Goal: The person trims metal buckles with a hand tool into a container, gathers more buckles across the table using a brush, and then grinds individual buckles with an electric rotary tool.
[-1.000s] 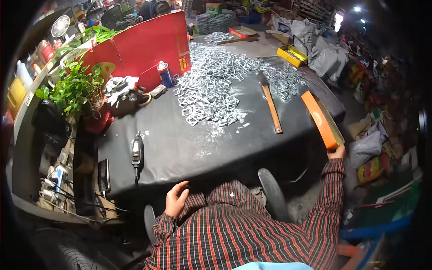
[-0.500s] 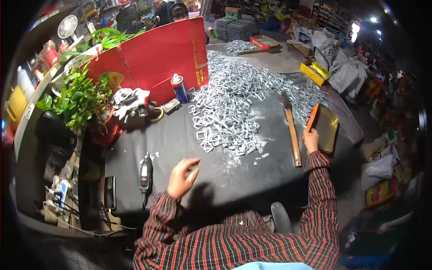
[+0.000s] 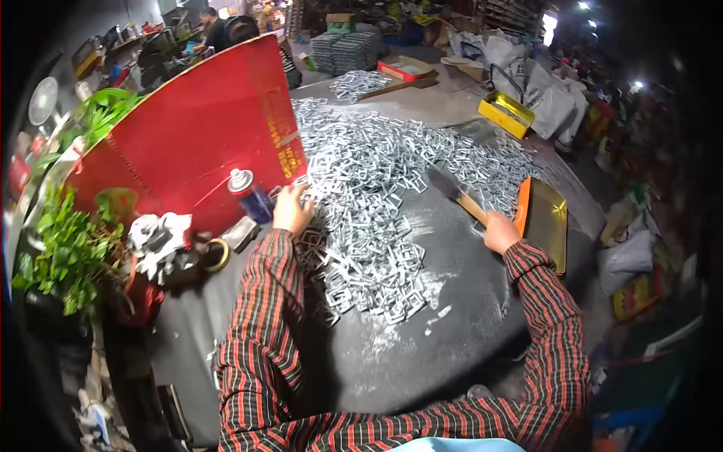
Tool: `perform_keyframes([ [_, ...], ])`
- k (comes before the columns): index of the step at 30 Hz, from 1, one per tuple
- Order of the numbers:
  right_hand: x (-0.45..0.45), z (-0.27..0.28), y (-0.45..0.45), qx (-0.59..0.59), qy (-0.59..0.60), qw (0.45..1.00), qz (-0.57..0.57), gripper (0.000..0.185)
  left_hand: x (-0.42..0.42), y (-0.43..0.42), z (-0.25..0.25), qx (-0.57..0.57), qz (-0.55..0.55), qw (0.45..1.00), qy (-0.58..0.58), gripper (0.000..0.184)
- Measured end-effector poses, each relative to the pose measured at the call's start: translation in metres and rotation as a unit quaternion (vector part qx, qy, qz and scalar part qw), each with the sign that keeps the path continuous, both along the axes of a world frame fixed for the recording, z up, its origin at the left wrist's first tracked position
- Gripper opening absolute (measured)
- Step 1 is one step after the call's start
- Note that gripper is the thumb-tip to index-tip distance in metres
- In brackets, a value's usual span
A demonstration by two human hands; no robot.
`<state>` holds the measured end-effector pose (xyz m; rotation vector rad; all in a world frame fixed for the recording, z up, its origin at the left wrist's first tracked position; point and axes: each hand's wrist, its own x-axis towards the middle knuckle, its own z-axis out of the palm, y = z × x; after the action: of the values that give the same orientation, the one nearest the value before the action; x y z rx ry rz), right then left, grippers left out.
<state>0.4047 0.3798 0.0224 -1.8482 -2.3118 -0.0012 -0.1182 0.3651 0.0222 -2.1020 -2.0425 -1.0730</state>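
Clasping the brush (image 3: pixel 472 210) with my right hand (image 3: pixel 500 232), I see metal loops (image 3: pixel 361 173) right beside my left hand (image 3: pixel 292 212), its fingers' grip unclear.

Near tabletop (image 3: pixel 452 354) passable, metal pieces (image 3: pixel 369 162) (heaped) beyond

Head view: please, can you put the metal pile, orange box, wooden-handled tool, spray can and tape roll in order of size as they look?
1. Metal pile
2. Orange box
3. Wooden-handled tool and spray can: too close to rank; the right hand hides part of the tool.
4. Tape roll
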Motion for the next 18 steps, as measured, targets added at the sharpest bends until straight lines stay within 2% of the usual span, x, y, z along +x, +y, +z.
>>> perform_keyframes([
  [4,-0.031,0.076,-0.005,-0.05,-0.049,0.997,0.034,0.013,-0.005,0.049,-0.001,-0.055,0.054,0.997,-0.001,0.045],
  [7,-0.04,0.071,0.028,-0.008,-0.095,0.993,0.068,0.013,-0.009,0.086,-0.018,-0.111,0.009,0.99,-0.091,0.059],
  [9,-0.058,0.067,0.052,0.012,-0.118,0.989,0.093,0.013,-0.002,0.096,-0.025,-0.121,0.023,0.989,-0.08,0.064],
  [11,-0.09,0.061,0.074,-0.041,-0.05,0.996,0.065,0.018,0.006,0.091,-0.016,-0.143,0.053,0.987,-0.043,0.075],
  [14,-0.128,0.042,0.103,-0.037,-0.018,0.996,0.078,0.018,0.011,0.087,-0.003,-0.165,0.068,0.984,-0.024,0.081],
  [16,-0.14,0.055,0.093,-0.032,-0.007,0.996,0.081,0.018,0.014,0.089,0.004,-0.172,0.071,0.982,-0.018,0.083],
  [18,-0.14,0.061,0.069,-0.029,0.003,0.992,0.122,0.019,0.01,0.086,0.006,-0.187,0.018,0.981,-0.042,0.084],
])
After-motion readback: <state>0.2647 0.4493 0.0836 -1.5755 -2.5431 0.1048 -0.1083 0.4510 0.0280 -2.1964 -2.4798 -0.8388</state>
